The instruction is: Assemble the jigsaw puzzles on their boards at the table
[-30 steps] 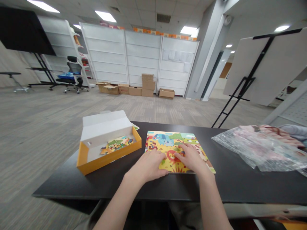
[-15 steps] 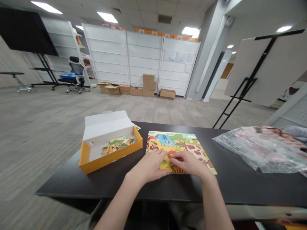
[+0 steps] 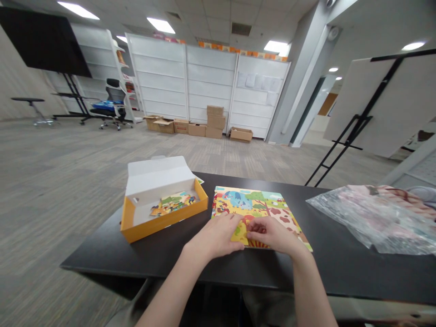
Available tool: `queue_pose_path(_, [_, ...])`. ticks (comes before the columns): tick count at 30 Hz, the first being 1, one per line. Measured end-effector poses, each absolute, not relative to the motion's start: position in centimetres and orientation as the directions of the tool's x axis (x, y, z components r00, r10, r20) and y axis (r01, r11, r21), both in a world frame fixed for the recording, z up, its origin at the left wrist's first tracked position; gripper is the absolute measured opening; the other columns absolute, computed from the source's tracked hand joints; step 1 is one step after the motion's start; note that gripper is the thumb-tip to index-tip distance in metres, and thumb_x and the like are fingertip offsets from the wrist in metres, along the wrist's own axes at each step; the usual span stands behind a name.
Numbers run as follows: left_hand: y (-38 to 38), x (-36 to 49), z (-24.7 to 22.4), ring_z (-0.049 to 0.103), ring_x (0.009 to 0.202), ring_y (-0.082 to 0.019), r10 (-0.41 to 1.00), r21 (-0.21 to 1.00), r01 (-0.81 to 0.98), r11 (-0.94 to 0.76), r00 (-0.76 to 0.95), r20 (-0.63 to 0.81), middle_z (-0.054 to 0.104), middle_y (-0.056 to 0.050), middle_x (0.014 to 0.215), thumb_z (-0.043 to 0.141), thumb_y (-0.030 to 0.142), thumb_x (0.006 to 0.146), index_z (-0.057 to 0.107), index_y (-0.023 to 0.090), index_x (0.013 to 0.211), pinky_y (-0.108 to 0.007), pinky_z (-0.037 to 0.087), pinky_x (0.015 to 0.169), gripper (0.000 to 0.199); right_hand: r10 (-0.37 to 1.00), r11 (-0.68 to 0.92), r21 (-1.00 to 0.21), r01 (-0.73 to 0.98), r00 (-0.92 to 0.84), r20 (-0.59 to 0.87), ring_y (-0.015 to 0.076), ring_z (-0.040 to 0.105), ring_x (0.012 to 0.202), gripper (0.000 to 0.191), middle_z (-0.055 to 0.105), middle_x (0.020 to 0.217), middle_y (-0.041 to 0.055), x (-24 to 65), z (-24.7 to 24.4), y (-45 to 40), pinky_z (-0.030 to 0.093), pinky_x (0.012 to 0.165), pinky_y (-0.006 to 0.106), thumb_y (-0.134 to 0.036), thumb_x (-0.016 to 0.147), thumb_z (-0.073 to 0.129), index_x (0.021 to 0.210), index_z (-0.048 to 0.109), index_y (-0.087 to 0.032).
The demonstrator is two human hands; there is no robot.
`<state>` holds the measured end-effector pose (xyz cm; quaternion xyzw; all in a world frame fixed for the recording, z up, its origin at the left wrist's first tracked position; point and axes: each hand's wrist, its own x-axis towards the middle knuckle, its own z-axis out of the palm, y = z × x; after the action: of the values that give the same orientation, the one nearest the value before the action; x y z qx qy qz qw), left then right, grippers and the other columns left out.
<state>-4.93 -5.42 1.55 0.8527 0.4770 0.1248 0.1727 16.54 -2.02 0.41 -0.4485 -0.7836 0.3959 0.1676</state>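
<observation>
A colourful animal jigsaw puzzle (image 3: pixel 262 200) lies on the black table, showing blue elephants, a tree and a brown-spotted animal. My left hand (image 3: pixel 223 234) rests palm down on its lower left part, fingers stretched out and thumb apart. Just to the right, my right hand (image 3: pixel 269 231) is over the lower middle of the puzzle. Its fingers are curled, with a gap between thumb and index finger and nothing visible held there. Yellow and red puzzle parts show between the two hands; the areas under the palms are hidden.
Left of the puzzle stands an open yellow box (image 3: pixel 166 223) with loose puzzle pieces (image 3: pixel 173 203) inside. A clear plastic bag (image 3: pixel 371 222) with pinkish contents lies on the table's right side. Beyond the table (image 3: pixel 136 263) are an easel (image 3: pixel 347 134) and cardboard boxes (image 3: pixel 214 122).
My right hand has drawn slightly away from the puzzle's middle, its fingers more curled. My left hand stays on the puzzle. The whole view has shifted a little.
</observation>
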Motion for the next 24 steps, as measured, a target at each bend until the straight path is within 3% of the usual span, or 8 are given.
queue_pose_path(6, [-5.4, -5.8, 2.3, 0.065, 0.114, -0.03, 0.872, 0.437, 0.766, -0.472, 0.477, 0.106, 0.068, -0.012, 0.124, 0.069, 0.044, 0.084, 0.053, 0.02, 0.136, -0.04, 0.053, 0.096, 0.059, 0.862, 0.291, -0.819, 0.494, -0.507, 0.0, 0.0184, 0.065, 0.076, 0.025, 0.072, 0.082, 0.0037, 16.3, 0.9, -2.2, 0.051, 0.071, 0.029, -0.043, 0.088, 0.064, 0.085, 0.069, -0.018])
queue_pose_path(10, [-5.1, -9.4, 3.8, 0.059, 0.127, -0.028, 0.882, 0.45, 0.774, -0.445, 0.291, 0.371, 0.062, -0.012, 0.138, 0.063, 0.041, 0.089, 0.053, 0.02, 0.136, -0.04, 0.046, 0.109, 0.052, 0.896, 0.326, -0.795, 0.511, -0.436, 0.086, 0.0207, 0.068, 0.084, 0.03, 0.076, 0.094, 0.0072, 16.7, 1.4, -2.3, 0.053, 0.075, 0.031, -0.045, 0.092, 0.059, 0.093, 0.072, -0.018])
queue_pose_path(13, [-4.9, -13.1, 4.5, 0.057, 0.13, -0.029, 0.836, 0.406, 0.862, -0.303, 0.036, 0.547, 0.058, -0.012, 0.143, 0.061, 0.044, 0.09, 0.062, 0.021, 0.121, -0.042, 0.045, 0.109, 0.039, 0.911, 0.347, -0.738, 0.578, -0.394, 0.12, 0.0206, 0.069, 0.08, 0.029, 0.076, 0.093, 0.0076, 17.2, 1.0, -1.9, 0.053, 0.072, 0.031, -0.043, 0.093, 0.058, 0.093, 0.072, -0.018])
queue_pose_path(15, [-4.9, -15.3, 4.5, 0.062, 0.122, -0.03, 0.819, 0.373, 0.917, -0.144, -0.101, 0.565, 0.064, -0.011, 0.136, 0.059, 0.043, 0.09, 0.066, 0.021, 0.112, -0.043, 0.048, 0.105, 0.031, 0.921, 0.348, -0.697, 0.627, -0.369, 0.128, 0.0202, 0.068, 0.077, 0.027, 0.076, 0.09, 0.0073, 17.5, 0.5, -1.6, 0.052, 0.069, 0.031, -0.041, 0.093, 0.057, 0.091, 0.072, -0.018])
queue_pose_path(18, [-4.7, -17.3, 3.8, 0.066, 0.113, -0.03, 0.842, 0.324, 0.946, -0.015, -0.163, 0.514, 0.067, -0.009, 0.13, 0.056, 0.043, 0.091, 0.068, 0.021, 0.107, -0.042, 0.051, 0.099, 0.03, 0.934, 0.332, -0.635, 0.698, -0.335, 0.121, 0.0197, 0.068, 0.072, 0.024, 0.076, 0.085, 0.0063, 17.6, 0.0, -1.3, 0.052, 0.068, 0.031, -0.038, 0.091, 0.057, 0.089, 0.071, -0.019])
queue_pose_path(21, [-4.2, -17.6, 2.9, 0.064, 0.115, -0.032, 0.863, 0.275, 0.961, 0.01, -0.147, 0.483, 0.068, -0.01, 0.129, 0.057, 0.043, 0.091, 0.069, 0.02, 0.11, -0.045, 0.05, 0.1, 0.032, 0.942, 0.311, -0.604, 0.734, -0.321, 0.095, 0.0198, 0.068, 0.072, 0.023, 0.076, 0.083, 0.0053, 17.6, -0.2, -1.1, 0.051, 0.068, 0.031, -0.036, 0.091, 0.056, 0.088, 0.071, -0.019])
queue_pose_path(24, [-3.8, -16.6, 2.8, 0.055, 0.128, -0.035, 0.829, 0.234, 0.97, -0.058, -0.083, 0.552, 0.066, -0.013, 0.131, 0.062, 0.038, 0.089, 0.069, 0.019, 0.11, -0.051, 0.043, 0.108, 0.029, 0.944, 0.306, -0.583, 0.753, -0.32, 0.083, 0.02, 0.069, 0.073, 0.022, 0.077, 0.083, 0.0047, 17.8, -0.2, -1.0, 0.05, 0.067, 0.031, -0.035, 0.091, 0.056, 0.087, 0.072, -0.02])
